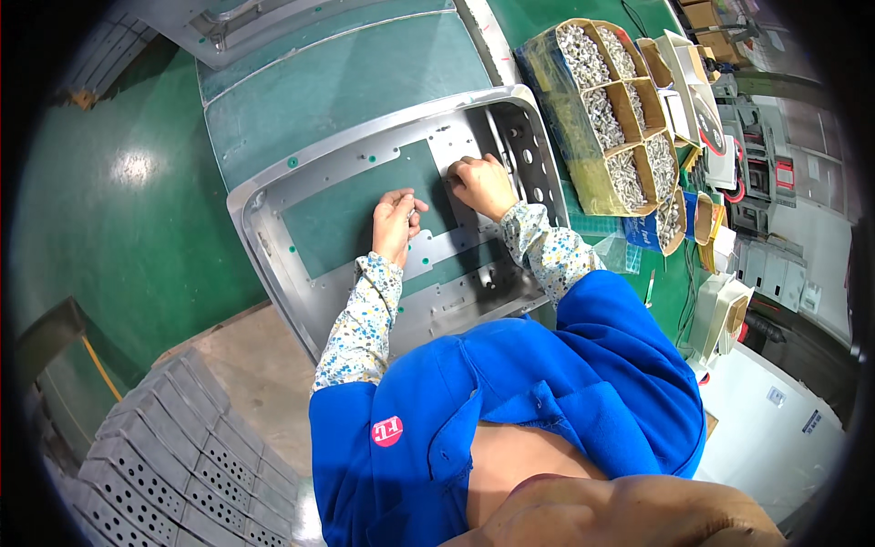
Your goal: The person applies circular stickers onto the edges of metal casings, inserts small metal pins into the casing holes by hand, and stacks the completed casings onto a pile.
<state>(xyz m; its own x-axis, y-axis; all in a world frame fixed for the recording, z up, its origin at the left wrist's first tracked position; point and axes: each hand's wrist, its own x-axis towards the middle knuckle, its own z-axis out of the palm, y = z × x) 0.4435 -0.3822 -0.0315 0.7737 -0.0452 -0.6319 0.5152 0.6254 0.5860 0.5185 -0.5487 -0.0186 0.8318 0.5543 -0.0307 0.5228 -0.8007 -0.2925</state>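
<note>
A large grey sheet-metal housing point(258, 240) with a rectangular cutout lies in front of me. My left hand point(395, 224) is over the cutout, its fingers curled together. Something small and pale shows at those fingertips, too small to name. Further right, my right hand point(483, 186) rests by the inner metal strip beside the cutout, fingers bent and pinched down toward it. Whatever its fingertips hold, if anything, is hidden beneath them. Small green-marked holes and studs dot the inner faces of the housing.
Right of the housing stands a divided cardboard box point(597, 187) full of small silvery metal parts. A green-topped bench point(346, 82) extends beyond the housing, with another grey housing point(205, 32) at far left. Stacked perforated grey panels point(173, 465) stand at lower left.
</note>
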